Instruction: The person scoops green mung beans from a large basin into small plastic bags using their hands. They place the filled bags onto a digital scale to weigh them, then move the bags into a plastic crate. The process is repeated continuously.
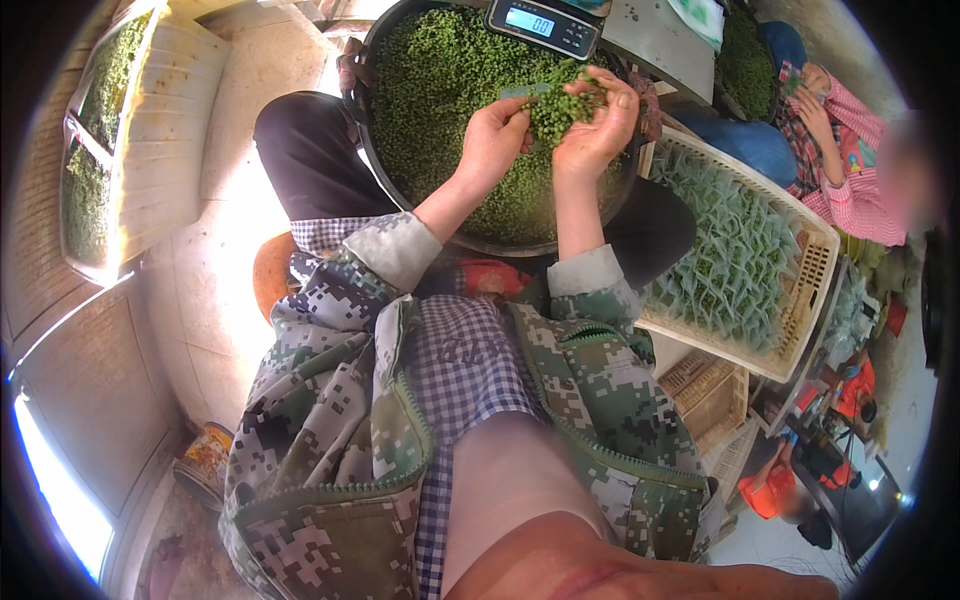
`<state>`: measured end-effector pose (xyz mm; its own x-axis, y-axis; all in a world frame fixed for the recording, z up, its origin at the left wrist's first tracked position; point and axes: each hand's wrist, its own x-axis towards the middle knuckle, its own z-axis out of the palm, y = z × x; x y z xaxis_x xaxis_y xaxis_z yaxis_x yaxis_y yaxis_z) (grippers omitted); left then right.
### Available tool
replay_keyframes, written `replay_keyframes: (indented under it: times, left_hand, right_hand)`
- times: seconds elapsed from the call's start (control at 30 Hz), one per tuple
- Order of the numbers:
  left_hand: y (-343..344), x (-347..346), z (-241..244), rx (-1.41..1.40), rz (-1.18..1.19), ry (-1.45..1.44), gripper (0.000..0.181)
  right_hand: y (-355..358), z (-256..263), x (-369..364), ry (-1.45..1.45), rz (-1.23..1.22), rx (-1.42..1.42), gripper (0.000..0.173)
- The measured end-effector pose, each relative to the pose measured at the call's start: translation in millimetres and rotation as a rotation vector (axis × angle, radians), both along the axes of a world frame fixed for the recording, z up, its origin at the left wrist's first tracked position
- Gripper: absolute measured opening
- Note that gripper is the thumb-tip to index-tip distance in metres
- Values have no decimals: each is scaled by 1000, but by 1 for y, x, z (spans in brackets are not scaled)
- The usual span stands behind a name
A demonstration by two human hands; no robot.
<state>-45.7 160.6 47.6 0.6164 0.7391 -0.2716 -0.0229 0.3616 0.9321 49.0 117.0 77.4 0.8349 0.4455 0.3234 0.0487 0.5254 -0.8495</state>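
A round black tub [386, 176] full of small green peppercorns [442, 67] sits between my knees. My left hand [495, 139] pinches the edge of a small clear plastic bag [525, 91] above the tub. Close beside it, my right hand [604, 124] cups a clump of green berries [559, 112] against the bag. How much of the clump lies inside the bag cannot be made out. Just beyond my hands, a digital scale [544, 26] with a lit display rests at the tub's far rim.
At my right stands a cream plastic crate [814, 262] packed with rows of filled clear bags [720, 247]. A person in a pink checked top [862, 172] sits beyond it. On the left is a white foam box [169, 142] with more green berries. Stacked crates [705, 397] stand lower right.
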Motion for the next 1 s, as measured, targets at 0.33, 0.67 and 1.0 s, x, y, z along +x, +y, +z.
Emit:
replay_keyframes:
  times: [0.33, 0.67, 1.0]
  left_hand:
    - [10, -1, 5, -40, 26, -147, 25]
    - [12, -7, 13, 372, 8, 67, 18]
    - [32, 0, -9, 539, -80, 199, 30]
  right_hand:
    - [-17, -7, -6, -847, 128, -626, 35]
    - [-25, -28, 15, -277, 203, -611, 45]
    - [-33, -14, 18, -345, 293, -887, 44]
